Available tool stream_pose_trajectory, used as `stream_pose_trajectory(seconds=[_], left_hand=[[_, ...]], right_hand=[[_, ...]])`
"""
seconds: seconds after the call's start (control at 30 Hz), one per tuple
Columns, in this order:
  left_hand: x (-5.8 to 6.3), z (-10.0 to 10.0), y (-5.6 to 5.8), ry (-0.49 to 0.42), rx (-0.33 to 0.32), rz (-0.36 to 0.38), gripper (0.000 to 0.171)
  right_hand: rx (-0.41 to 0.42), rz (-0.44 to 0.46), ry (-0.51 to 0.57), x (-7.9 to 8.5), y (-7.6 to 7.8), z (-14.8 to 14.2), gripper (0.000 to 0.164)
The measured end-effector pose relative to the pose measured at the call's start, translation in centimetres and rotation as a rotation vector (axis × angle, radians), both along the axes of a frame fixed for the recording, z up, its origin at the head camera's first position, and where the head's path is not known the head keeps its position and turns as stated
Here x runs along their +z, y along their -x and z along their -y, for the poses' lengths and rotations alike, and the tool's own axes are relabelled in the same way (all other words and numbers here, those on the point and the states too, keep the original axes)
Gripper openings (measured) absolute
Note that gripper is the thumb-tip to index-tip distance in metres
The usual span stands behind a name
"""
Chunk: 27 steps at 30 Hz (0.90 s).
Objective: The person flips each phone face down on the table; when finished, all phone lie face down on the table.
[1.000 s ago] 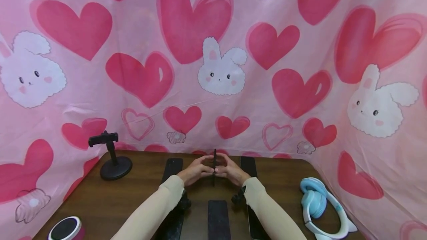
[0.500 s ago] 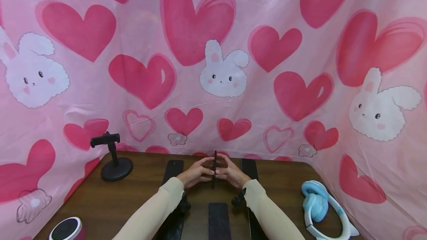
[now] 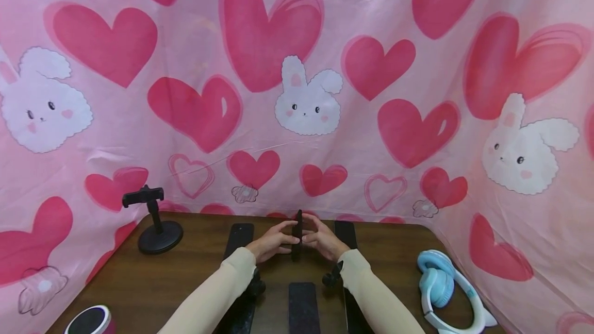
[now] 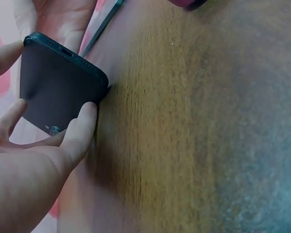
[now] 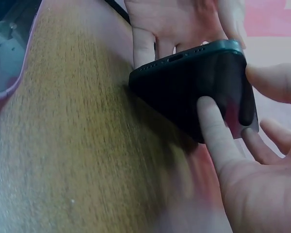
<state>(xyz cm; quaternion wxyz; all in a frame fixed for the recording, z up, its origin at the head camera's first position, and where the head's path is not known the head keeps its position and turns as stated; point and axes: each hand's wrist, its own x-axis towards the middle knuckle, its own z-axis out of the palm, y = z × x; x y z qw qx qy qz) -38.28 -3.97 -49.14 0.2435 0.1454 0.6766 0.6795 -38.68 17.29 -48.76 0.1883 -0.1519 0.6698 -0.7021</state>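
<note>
A dark smartphone (image 3: 297, 233) stands on edge on the wooden table, between the two hands. Its port end (image 4: 68, 53) faces the left wrist camera, and its dark face (image 5: 179, 87) shows in the right wrist view. My left hand (image 3: 271, 241) holds it from the left with bent, spread fingers; one fingertip meets the upper corner and others touch the face. From the right, my right hand (image 3: 327, 241) holds it too, with one finger (image 5: 216, 126) along the face and another digit at its upper edge. Parts of the far fingers are hidden behind the phone.
Black phone-like slabs lie at left (image 3: 241, 233), right (image 3: 345, 231) and near centre (image 3: 303, 308). A black stand (image 3: 160, 236) stands back left, a round dark-topped object (image 3: 90, 321) front left, blue-white headphones (image 3: 438, 282) at right. A patterned curtain (image 3: 306, 107) hangs behind.
The phone has turned slightly, from edge-on to showing some of its broad side in the head view. Both hands stay in nearly the same place around it.
</note>
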Motion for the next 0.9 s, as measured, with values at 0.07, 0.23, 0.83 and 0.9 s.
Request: stream_pose_trajectory(seconds=[0.07, 0.23, 0.83, 0.9], left_hand=[[-0.1, 0.2, 0.0, 0.002, 0.005, 0.0, 0.072], [0.0, 0.6, 0.0, 0.014, 0.018, -0.009, 0.071], [0.1, 1.5, 0.0, 0.028, 0.065, 0.0, 0.072], [0.0, 1.6, 0.1, 0.021, 0.065, 0.006, 0.073]], right_hand=[[-0.019, -0.003, -0.015, 0.0, -0.1, 0.0, 0.078], [-0.068, -0.033, -0.064, -0.1, -0.2, -0.3, 0.075], [-0.121, -0.091, -0.174, -0.3, 0.3, -0.3, 0.07], [-0.133, -0.09, -0.183, -0.4, 0.4, -0.1, 0.071]])
